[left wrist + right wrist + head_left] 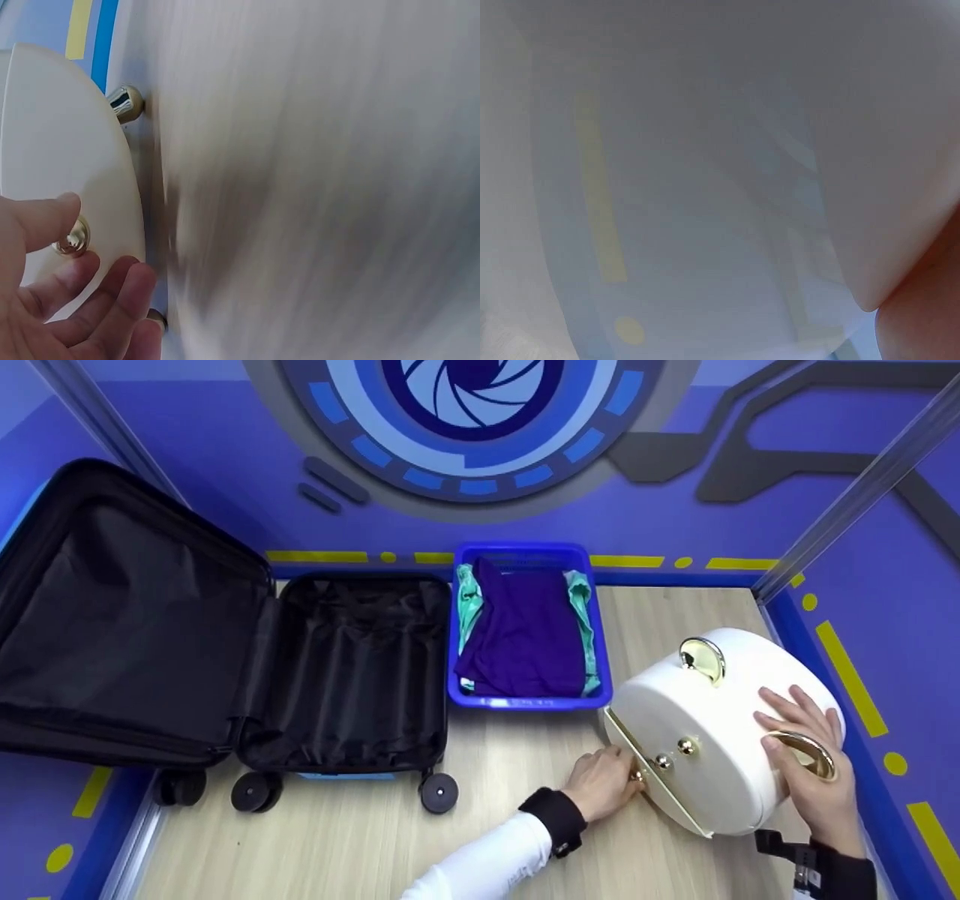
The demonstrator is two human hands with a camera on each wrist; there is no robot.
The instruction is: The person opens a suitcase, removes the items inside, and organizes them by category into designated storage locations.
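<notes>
A white rounded storage box (pixel 720 712) with gold knobs and gold handles sits tilted to my view on the right of the table. My left hand (pixel 604 784) is at its lower front, below a gold-trimmed edge. Thumb and index finger pinch a gold knob (pixel 73 237) there, seen close in the left wrist view. My right hand (pixel 814 765) rests on the box's right side beside a gold handle (pixel 806 751), its fingers spread over the white surface. White surface and a strip of skin fill the right wrist view, so the fingers are hidden there.
Left of the box, a blue plastic basket (pixel 529 703) holds folded purple cloth (pixel 529 637) and teal cloth (pixel 586 622). An open black suitcase (pixel 352 675) lies farther left, its lid leaning on the side wall. Blue panels (pixel 420 521) enclose the table.
</notes>
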